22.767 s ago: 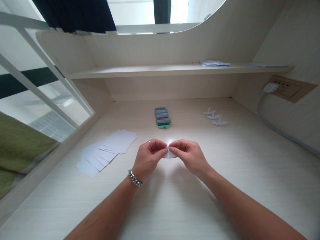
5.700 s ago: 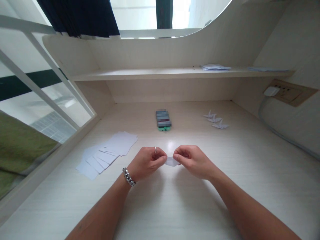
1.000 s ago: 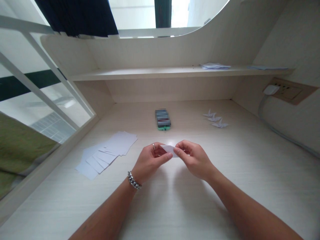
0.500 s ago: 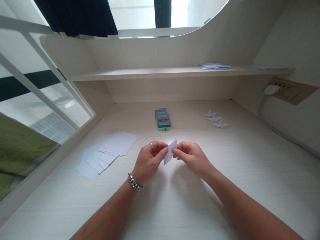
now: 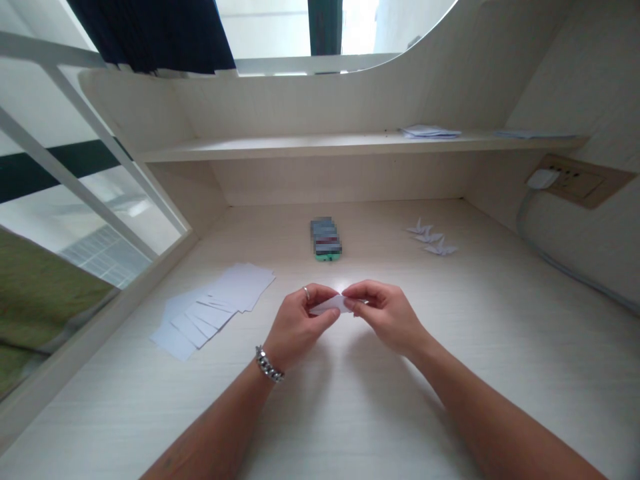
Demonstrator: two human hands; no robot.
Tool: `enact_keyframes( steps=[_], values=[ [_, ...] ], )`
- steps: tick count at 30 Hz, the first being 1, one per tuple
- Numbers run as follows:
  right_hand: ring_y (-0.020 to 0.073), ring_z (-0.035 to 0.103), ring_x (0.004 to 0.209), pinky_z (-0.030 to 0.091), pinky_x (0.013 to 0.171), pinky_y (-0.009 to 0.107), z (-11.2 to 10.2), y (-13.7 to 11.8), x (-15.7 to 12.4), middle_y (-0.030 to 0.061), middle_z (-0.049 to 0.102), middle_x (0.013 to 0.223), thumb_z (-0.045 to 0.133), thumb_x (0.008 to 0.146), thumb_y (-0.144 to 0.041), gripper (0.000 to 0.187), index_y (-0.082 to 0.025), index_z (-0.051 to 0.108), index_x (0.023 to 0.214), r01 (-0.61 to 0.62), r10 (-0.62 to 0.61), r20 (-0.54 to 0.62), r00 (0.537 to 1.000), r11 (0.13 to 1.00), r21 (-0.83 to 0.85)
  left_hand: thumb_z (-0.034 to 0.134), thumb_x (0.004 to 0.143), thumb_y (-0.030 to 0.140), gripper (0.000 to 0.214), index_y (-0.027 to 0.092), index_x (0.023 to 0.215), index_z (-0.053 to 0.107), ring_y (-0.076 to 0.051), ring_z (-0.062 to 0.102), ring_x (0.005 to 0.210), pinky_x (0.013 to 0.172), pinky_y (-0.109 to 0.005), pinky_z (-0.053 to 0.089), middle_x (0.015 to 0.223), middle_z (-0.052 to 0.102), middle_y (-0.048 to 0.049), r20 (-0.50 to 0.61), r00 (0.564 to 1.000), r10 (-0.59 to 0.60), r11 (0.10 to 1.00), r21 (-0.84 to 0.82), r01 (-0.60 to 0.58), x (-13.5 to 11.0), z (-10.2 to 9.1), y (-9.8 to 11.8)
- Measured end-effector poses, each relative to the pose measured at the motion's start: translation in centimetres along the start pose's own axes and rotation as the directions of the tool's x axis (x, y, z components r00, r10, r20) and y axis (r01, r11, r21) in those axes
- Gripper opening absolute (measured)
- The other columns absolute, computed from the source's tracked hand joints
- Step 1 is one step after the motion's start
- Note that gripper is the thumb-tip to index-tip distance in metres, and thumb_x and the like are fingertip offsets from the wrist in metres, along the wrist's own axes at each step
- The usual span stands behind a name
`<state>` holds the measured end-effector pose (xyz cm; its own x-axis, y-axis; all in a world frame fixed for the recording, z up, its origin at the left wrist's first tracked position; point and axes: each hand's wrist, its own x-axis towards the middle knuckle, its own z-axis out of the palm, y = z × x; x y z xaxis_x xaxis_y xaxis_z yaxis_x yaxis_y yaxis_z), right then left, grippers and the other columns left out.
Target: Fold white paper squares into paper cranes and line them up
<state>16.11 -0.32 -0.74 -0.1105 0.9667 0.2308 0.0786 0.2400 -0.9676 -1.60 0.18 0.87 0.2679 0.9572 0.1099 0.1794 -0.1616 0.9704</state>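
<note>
Between my hands, just above the desk, is a small folded piece of white paper (image 5: 330, 305), lying nearly level. My left hand (image 5: 303, 321), with a ring and a chain bracelet, grips its left end between thumb and fingers. At its right end, the thumb and fingertips of my right hand (image 5: 383, 312) pinch the paper. Fingers cover both ends, so the exact folded shape is partly hidden. Left of my hands, several loose white paper sheets (image 5: 240, 287) lie fanned out. Beyond the right hand stand three folded paper cranes (image 5: 429, 237).
A blurred dark object with a green end (image 5: 327, 240) lies on the desk (image 5: 320, 427) beyond my hands. More paper (image 5: 430, 132) rests on the shelf (image 5: 300, 148). A cable (image 5: 560, 260) runs from the wall socket (image 5: 583, 180) at right. White rails (image 5: 80, 160) border the left.
The folded paper has turned from a slanted, upright position to nearly level. My left fingers have shifted along it, and my right fingertips have closed in towards the left hand.
</note>
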Motion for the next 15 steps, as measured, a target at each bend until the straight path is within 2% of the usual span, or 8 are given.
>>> enact_keyframes(
  steps=[4, 10, 15],
  values=[
    [0.0200, 0.067, 0.079, 0.055, 0.069, 0.031, 0.39, 0.01, -0.22, 0.0064, 0.073, 0.087, 0.069, 0.078, -0.027, 0.015, -0.019, 0.073, 0.090, 0.046, -0.046, -0.048, 0.998, 0.999, -0.016, 0.072, 0.071, 0.024, 0.024, 0.014, 0.092, 0.066, -0.018, 0.068, 0.075, 0.066, -0.028, 0.055, 0.085, 0.072, -0.0070, -0.058, 0.998, 0.023, 1.000, -0.020, -0.024, -0.08, 0.14, -0.16],
    [0.0193, 0.066, 0.084, 0.054, 0.067, 0.029, 0.64, -0.06, -0.52, 0.0057, 0.072, 0.092, 0.065, 0.082, -0.020, 0.019, -0.024, 0.075, 0.098, 0.180, -0.189, -0.087, 0.978, 0.978, -0.103, 0.073, 0.073, 0.023, 0.027, 0.013, 0.097, 0.065, -0.017, 0.069, 0.069, 0.065, -0.027, 0.056, 0.077, 0.072, -0.0049, -0.099, 0.993, 0.069, 0.993, -0.089, -0.078, -0.16, 0.50, -0.37],
    [0.0185, 0.066, 0.082, 0.054, 0.063, 0.028, 0.71, -0.32, -0.67, 0.0056, 0.072, 0.092, 0.066, 0.082, -0.019, 0.018, -0.025, 0.075, 0.096, 0.234, -0.252, -0.106, 0.962, 0.960, -0.156, 0.074, 0.072, 0.021, 0.030, 0.014, 0.100, 0.065, -0.016, 0.069, 0.065, 0.063, -0.026, 0.056, 0.069, 0.071, -0.0021, -0.140, 0.988, 0.066, 0.985, -0.147, -0.087, -0.13, 0.71, -0.31]
  ],
)
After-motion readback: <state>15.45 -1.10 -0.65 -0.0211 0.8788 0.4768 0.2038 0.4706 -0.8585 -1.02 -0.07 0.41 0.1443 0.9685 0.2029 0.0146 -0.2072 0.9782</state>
